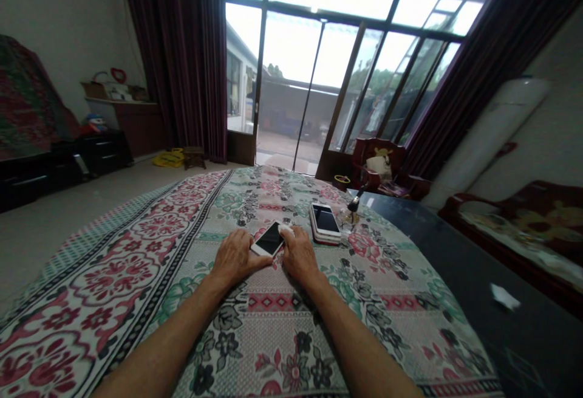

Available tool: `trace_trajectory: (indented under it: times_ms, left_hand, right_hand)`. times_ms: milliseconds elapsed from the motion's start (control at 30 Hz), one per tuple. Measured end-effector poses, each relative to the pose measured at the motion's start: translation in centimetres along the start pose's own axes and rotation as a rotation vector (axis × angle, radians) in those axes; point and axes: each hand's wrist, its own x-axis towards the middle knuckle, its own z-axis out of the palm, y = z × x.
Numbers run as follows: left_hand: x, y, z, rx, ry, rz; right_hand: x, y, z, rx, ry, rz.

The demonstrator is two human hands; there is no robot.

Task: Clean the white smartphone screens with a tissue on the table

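A white smartphone [268, 239] with a dark screen lies tilted just over the patterned tablecloth, between my two hands. My left hand [234, 257] grips its left edge, thumb along the near side. In the fingers of my right hand [298, 254] is a small white wad [286, 229], like tissue or cloth, pressed at the phone's upper right corner. To the right of that hand rests a stack of white phones [325, 220], the top one with its dark screen upward. Beside the stack stands a small clear glass container [350, 219] with a dark-handled brush-like item [354, 203] in it.
A floral tablecloth [291, 331] covers the round table. At the right is a dark glossy tabletop [437, 252] with a crumpled white piece [504, 296] on it. Wooden chairs [382, 164] and a tall sliding glass door [296, 100] stand beyond.
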Motion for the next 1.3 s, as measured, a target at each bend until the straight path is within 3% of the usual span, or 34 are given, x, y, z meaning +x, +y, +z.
trace_trajectory:
  times_ms: [300, 700, 900, 1067, 1300]
  left_hand:
    - [0.3, -2.5, -0.1, -0.350, -0.092, 0.186]
    - [0.4, -2.0, 1.0, -0.225, -0.047, 0.147]
    - [0.3, -2.3, 1.0, -0.243, -0.036, 0.159]
    - [0.3, -2.0, 0.9, -0.242, -0.027, 0.148]
    - [0.3, -2.0, 0.8, -0.267, -0.018, 0.170]
  right_hand:
    - [0.4, 0.4, 0.2, -0.018, -0.005, 0.018]
    - [-0.7, -2.6, -0.5, -0.101, -0.128, -0.116]
    - [1.5, -1.0, -0.4, -0.158, -0.124, 0.004]
    - [4.3, 0.0, 0.2, -0.174, -0.131, -0.017]
    - [5.1, 1.6, 0.9, -0.109, -0.111, -0.223]
